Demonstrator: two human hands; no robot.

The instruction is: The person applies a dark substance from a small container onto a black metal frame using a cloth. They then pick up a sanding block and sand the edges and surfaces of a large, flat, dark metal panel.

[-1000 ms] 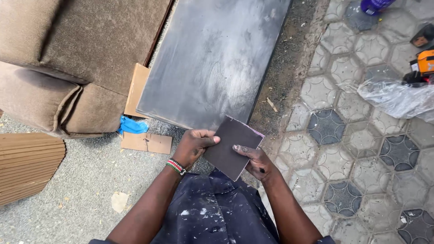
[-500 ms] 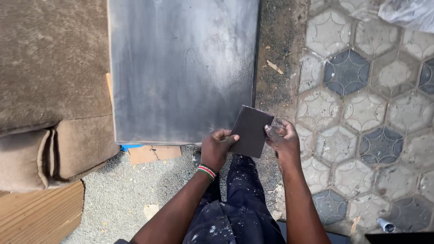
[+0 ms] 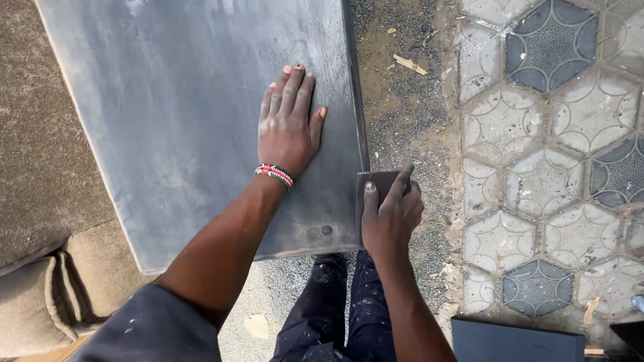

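Closest to us, just below the grey board (image 3: 181, 127), our paint-flecked dark trousers (image 3: 329, 308) stand on the gravel. A dark flat panel (image 3: 516, 340) pokes in well off to the right of the board's near corner.

Next up is our right hand (image 3: 391, 218), sitting right against the board's right edge near that corner. Its fingers (image 3: 370, 201) are clamped on a dark sanding sheet (image 3: 377, 182), thumb pressed on the face of it, other fingertips curled over the top. The sheet is touching the board's edge (can't tell how hard it's pressed, honestly).

A bit further in, our left hand (image 3: 287, 124) lies flat on top of the board, close to the same right edge. Its fingers are straight and held together with the thumb splayed out a little, gripping nothing, just palm-down on the dusty surface. There's a red, white and black beaded bracelet (image 3: 274, 173) on that wrist.

The board itself is dull grey and streaked with pale dust. Left of it is a brown cushioned sofa (image 3: 47, 201). Right of it is a strip of gravel with wood chips, then hexagon paving tiles (image 3: 557, 134), some pale and some dark.
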